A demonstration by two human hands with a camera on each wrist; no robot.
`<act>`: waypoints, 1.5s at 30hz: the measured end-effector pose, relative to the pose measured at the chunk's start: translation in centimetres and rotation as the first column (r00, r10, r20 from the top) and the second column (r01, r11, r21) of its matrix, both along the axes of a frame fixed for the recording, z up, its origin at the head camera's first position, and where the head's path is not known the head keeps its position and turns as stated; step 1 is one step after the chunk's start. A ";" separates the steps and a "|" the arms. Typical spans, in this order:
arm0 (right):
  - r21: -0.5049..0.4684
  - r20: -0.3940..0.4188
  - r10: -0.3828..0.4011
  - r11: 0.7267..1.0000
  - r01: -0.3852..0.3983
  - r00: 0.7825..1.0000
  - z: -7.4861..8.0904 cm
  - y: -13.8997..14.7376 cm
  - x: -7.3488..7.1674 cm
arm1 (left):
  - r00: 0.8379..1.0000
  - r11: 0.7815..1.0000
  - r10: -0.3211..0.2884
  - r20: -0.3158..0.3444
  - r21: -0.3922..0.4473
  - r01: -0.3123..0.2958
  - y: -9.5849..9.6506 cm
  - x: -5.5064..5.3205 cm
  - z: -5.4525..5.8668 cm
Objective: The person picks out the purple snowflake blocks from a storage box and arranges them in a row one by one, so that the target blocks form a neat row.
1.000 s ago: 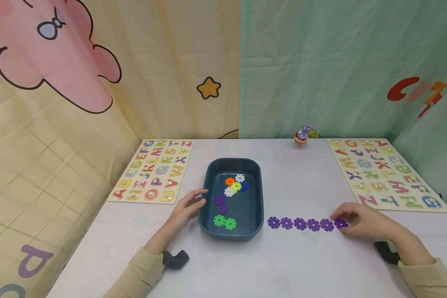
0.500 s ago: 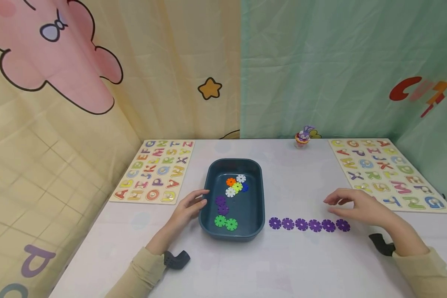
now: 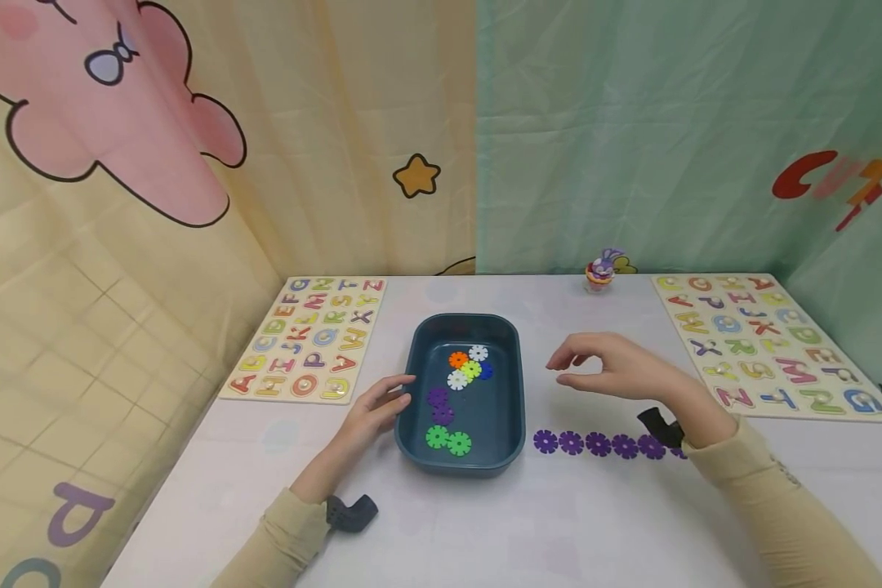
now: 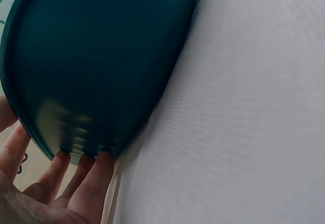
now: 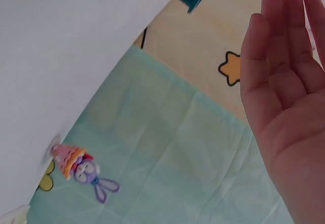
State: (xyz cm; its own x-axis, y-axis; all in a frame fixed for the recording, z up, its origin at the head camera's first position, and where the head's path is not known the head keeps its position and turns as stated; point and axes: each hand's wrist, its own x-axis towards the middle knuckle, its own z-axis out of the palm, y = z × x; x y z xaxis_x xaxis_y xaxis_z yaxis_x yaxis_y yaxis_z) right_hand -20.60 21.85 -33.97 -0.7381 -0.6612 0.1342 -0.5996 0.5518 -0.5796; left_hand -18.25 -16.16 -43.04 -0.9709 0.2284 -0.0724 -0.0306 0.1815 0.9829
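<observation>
My left hand (image 3: 371, 415) rests at the left side of a dark blue-green tray (image 3: 514, 408), its fingertips (image 4: 105, 158) against the outer wall in the left wrist view. Inside the tray lie snowflake discs: two green ones (image 3: 459, 443), two purple ones (image 3: 438, 397), and a cluster with an orange disc (image 3: 458, 359), a yellow disc (image 3: 471, 371), a blue disc and white discs (image 3: 457, 380). My right hand (image 3: 610, 366) hovers right of the tray, holding nothing, fingers extended. Below it, a row of several purple snowflake discs (image 3: 598, 444) lies on the table; my right sleeve partly hides the last one.
Wooden alphabet boards stand at the back left (image 3: 305, 339) and back right (image 3: 768, 347) of the white table (image 3: 485, 531). A small rabbit figure (image 3: 600, 271) is near the back edge, before a printed curtain (image 3: 559, 139).
My right hand has let go of the rightmost purple disc, risen, and moved left toward the tray. The left hand stays at the tray's side.
</observation>
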 end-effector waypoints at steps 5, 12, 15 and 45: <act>0.006 0.014 0.103 0.995 -0.103 0.995 0.2 -3.1 -1.3 | 1.000 1.000 -0.002 -0.004 -0.005 0.002 0.0 0.0 0.1; 0.057 0.059 0.163 0.984 -0.166 0.985 -0.6 -6.7 -2.8 | 1.000 1.000 -0.018 -0.010 0.002 0.018 0.0 0.0 0.0; 0.080 0.079 0.188 0.978 -0.195 0.979 -1.0 -8.2 -3.2 | 1.000 1.000 -0.022 -0.015 0.009 0.022 0.0 0.1 -0.1; 0.141 0.257 0.393 0.889 -0.436 0.883 -4.8 -15.2 -4.5 | 0.999 1.000 -0.029 -0.013 0.004 0.029 -0.1 0.1 -0.1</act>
State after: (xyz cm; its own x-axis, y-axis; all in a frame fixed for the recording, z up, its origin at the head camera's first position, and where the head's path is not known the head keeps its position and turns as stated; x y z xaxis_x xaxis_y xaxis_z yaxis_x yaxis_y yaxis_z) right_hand -25.12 6.60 -38.74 -0.3864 -0.9093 -0.1546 -0.6699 0.3919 -0.6306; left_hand -18.18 -16.25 -43.11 -0.9647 0.2569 -0.0585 -0.0123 0.1780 0.9840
